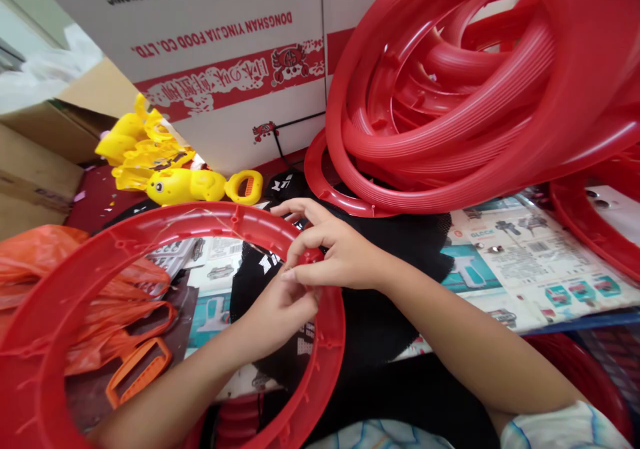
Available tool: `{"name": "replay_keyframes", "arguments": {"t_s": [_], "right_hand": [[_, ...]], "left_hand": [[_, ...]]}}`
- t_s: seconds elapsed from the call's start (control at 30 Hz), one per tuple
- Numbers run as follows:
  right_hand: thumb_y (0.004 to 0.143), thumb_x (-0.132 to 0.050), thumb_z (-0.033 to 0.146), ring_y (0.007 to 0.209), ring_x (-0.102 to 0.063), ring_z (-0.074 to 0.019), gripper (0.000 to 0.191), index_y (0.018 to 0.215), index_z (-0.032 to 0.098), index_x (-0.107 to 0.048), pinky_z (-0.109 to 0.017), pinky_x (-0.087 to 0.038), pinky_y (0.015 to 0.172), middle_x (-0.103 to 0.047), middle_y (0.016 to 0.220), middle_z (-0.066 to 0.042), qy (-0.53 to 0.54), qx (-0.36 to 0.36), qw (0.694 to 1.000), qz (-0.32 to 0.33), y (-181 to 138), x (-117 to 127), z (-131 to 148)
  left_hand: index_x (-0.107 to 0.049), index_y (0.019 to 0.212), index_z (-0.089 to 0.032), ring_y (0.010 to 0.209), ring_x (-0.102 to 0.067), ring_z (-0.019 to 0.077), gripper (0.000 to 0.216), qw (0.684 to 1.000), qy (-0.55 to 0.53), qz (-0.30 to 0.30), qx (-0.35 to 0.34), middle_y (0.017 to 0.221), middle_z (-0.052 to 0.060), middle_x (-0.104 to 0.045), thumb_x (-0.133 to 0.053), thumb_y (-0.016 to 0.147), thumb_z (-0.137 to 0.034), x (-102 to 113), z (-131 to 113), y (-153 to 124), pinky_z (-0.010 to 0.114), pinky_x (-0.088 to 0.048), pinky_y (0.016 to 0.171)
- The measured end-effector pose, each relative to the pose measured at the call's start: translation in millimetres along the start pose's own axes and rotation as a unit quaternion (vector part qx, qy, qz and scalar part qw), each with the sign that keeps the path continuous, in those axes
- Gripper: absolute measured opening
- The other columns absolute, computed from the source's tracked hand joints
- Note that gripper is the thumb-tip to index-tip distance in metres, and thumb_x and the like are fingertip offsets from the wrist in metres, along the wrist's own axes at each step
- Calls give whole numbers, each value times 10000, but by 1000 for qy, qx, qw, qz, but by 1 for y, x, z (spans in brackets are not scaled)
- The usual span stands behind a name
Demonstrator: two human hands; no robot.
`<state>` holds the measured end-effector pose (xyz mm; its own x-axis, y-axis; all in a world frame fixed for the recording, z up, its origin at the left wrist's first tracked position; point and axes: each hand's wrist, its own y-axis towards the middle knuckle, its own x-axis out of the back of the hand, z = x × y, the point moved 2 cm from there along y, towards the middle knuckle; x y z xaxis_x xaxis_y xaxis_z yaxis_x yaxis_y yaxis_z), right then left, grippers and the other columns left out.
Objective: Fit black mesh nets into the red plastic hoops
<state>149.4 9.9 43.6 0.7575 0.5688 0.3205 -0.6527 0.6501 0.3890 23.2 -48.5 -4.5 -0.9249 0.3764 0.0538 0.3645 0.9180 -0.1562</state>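
One red plastic ring (330,335), ribbed channel facing up, is at the left, over the counter (540,275). Being round, it offers no long axis; what matters is its far right arc, where both hands meet. The left hand (283,312) is at the inner edge, its forearm across the opening; the right hand (335,245) comes from outside, above the rim. Right-hand fingers (314,237) are bent, thumb and forefinger nearly meeting; the left ones are partly covered. Whether either pinches something small cannot be told. Beyond the far rim lies a yellow animal-shaped toy (187,185); piled red rings (585,95) stand right, before a white carton (210,9).
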Motion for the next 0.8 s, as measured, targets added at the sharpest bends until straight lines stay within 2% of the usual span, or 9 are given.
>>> {"name": "replay_keyframes", "arguments": {"t_s": [0.13,0.27,0.43,0.5,0.7,0.8], "right_hand": [[690,-725,139,1251,-429,-205,34,680,146,-693,-360,-290,1103,-455,1280,-72,12,-3,1000,-7,1,1,-1],[708,-739,157,1210,-456,-201,62,697,137,-681,-379,-336,1071,-450,1303,-79,21,-9,999,-23,1,1,-5],[726,-742,179,1213,-471,-189,83,706,139,-673,-359,-366,1047,-456,1296,-75,38,-35,998,-22,2,1,-7],[718,-750,176,1208,-483,-188,84,702,144,-674,-363,-355,1053,-480,1264,-66,45,-48,998,-16,2,1,-8],[680,-783,190,1177,-502,-205,102,696,161,-686,-383,-373,1021,-513,1117,-44,71,-66,995,-7,3,4,-13],[687,-773,175,1198,-492,-212,98,686,160,-677,-387,-378,1012,-522,1064,-39,74,-54,996,-16,3,4,-13]], "left_hand": [[-573,841,-154,699,-488,112,71,999,9,30,6,790,0,-565,-503,832,-155,-1,2,-2,213,-426,632],[-538,870,-163,709,-495,113,54,998,5,55,20,799,0,-556,-529,857,-215,-3,8,-6,214,-438,639],[-488,1072,-175,790,-536,127,247,997,-12,62,36,1083,69,-568,-544,874,-313,-4,11,-9,247,-472,708],[-471,1112,-174,796,-547,129,307,995,-27,75,53,1122,84,-562,-553,874,-349,-4,11,-10,253,-479,715],[-500,1100,-201,796,-588,121,309,988,-92,103,69,990,37,-615,-605,854,-354,-8,6,-12,227,-506,699],[-567,1042,-167,799,-624,148,325,983,-153,79,69,925,50,-643,-683,792,-339,-8,4,-10,255,-534,706]]}}
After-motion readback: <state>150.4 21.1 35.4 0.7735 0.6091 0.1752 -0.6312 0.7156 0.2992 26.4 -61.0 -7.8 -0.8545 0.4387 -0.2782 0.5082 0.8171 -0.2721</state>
